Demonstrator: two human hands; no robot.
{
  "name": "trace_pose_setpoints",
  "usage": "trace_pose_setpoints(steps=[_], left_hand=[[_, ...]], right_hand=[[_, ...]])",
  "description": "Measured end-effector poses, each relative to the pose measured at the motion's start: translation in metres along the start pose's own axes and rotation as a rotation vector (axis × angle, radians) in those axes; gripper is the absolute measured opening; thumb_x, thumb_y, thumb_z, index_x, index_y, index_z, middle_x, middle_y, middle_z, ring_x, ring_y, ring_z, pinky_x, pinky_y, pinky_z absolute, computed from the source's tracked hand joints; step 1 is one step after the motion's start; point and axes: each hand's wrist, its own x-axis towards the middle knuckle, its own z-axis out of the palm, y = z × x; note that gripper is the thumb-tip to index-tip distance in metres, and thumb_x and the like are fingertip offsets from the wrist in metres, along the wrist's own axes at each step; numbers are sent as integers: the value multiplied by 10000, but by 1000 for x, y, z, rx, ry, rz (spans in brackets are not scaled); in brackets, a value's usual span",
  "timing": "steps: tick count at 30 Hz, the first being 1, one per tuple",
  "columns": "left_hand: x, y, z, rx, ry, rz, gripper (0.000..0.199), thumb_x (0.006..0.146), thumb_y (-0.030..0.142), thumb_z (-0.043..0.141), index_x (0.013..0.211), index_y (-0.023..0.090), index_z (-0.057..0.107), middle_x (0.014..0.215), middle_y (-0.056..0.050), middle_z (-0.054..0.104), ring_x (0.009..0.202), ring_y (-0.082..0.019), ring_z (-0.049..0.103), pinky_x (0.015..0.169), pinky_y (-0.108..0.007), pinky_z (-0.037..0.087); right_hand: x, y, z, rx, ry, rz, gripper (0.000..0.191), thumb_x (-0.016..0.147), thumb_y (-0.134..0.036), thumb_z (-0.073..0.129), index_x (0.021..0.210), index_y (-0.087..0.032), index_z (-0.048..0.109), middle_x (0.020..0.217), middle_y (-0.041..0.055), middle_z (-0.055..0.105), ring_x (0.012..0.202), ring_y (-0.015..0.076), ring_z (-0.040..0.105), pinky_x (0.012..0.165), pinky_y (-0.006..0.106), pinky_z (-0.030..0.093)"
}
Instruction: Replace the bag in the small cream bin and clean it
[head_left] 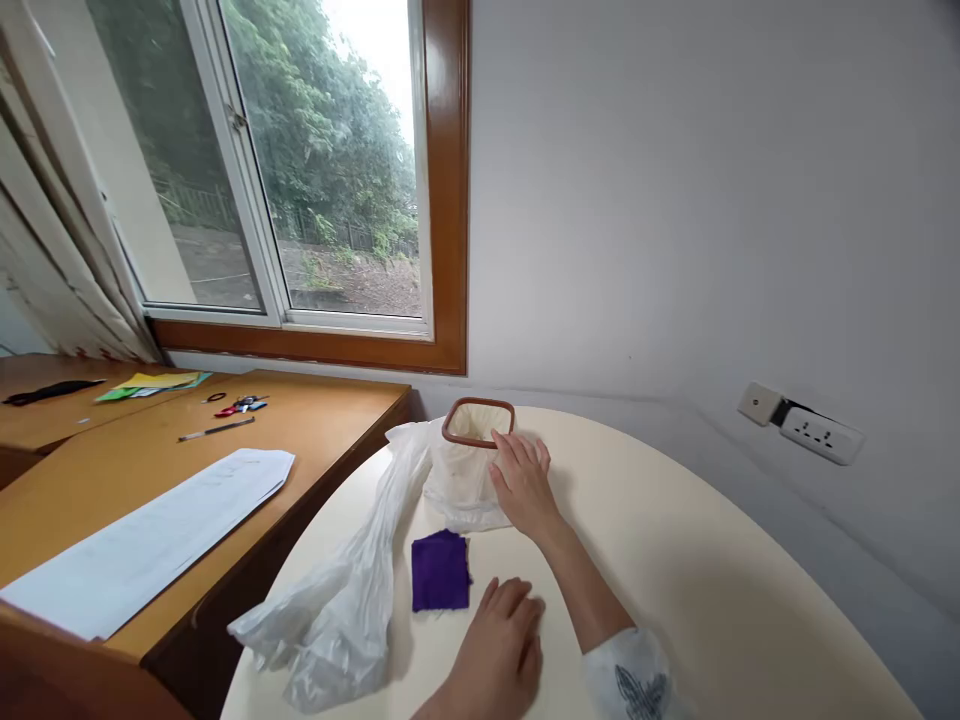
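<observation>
A small waste bin (478,441) with a brown rectangular rim stands on the round cream table, lined with a thin whitish bag. My right hand (525,487) lies against its right side, fingers apart, fingertips at the rim; it is open and appears to rest there without gripping. Nearer to me, my left hand (499,650) rests above the tabletop with loosely bent fingers and thumb apart, holding nothing visible. Just left of that hand lies a flat purple cloth square (440,571). A long crumpled white plastic bag (349,590) trails from beside the bin towards the table's near left.
A wooden desk (330,400) adjoins on the left, bearing white paper sheets (161,535), a pen (216,430), keys (241,406) and coloured papers (154,383). Behind are a window (330,160) and a white wall (675,180) with a power socket (821,433).
</observation>
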Motion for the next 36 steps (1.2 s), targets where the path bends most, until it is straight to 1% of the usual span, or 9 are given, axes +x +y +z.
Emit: trace_pose_setpoints(steps=[4,7,10,13,17,20,25,29,36], left_hand=[[1,1,0,-15,25,11,432,689,68,451,1081,208,566,1195,-98,545,1165,-230,460,1091,-455,229],[2,5,-3,-56,90,24,291,726,59,411,904,193,600,1034,-104,598,987,-203,563,950,-376,425],[1,11,-12,-63,223,118,246,785,64,363,838,180,573,929,-105,593,846,-172,592,753,-288,507],[2,17,-27,12,427,249,235,819,87,396,980,184,537,1070,-119,544,995,-187,561,830,-303,485],[17,16,-54,9,609,197,407,826,156,483,1217,228,397,1240,-119,426,1187,-214,442,969,-374,408],[38,7,-73,-114,657,66,780,749,258,624,1373,239,157,1381,-135,266,1320,-267,243,1060,-469,274],[71,-13,-90,-408,367,54,1277,556,351,788,1393,274,-173,1491,-150,-38,1374,-305,3,1089,-507,134],[85,-17,-91,-634,138,153,1352,543,326,800,1351,289,-284,1495,-154,17,1376,-282,61,1093,-464,150],[91,-18,-79,-773,123,223,1376,538,273,812,1338,293,-307,1481,-139,139,1350,-293,185,1094,-469,158]], right_hand=[[1,5,-4,28,66,56,303,909,-324,370,1138,-227,542,1107,48,596,1121,213,420,1056,454,120],[2,11,-7,108,72,59,189,882,-270,434,946,-204,600,973,55,620,1057,218,450,1010,414,232],[3,18,-17,211,11,20,123,850,-214,472,874,-186,589,896,61,604,941,204,500,878,347,368],[0,23,-37,309,-87,4,102,841,-189,464,817,-186,562,861,45,576,827,171,524,762,303,411],[-10,30,-77,388,-273,-18,107,834,-204,460,771,-196,546,836,18,568,788,149,528,715,281,409],[-18,38,-104,393,-393,20,101,821,-226,465,767,-203,548,839,9,575,790,152,528,697,280,403],[-26,49,-131,409,-505,57,64,793,-241,503,778,-216,560,870,0,587,808,153,531,716,279,398],[-27,51,-135,442,-515,76,51,781,-244,525,743,-210,529,879,-2,588,820,148,533,732,271,400],[-27,41,-133,409,-520,101,113,774,-293,551,704,-204,553,864,4,598,839,155,529,738,262,398]])
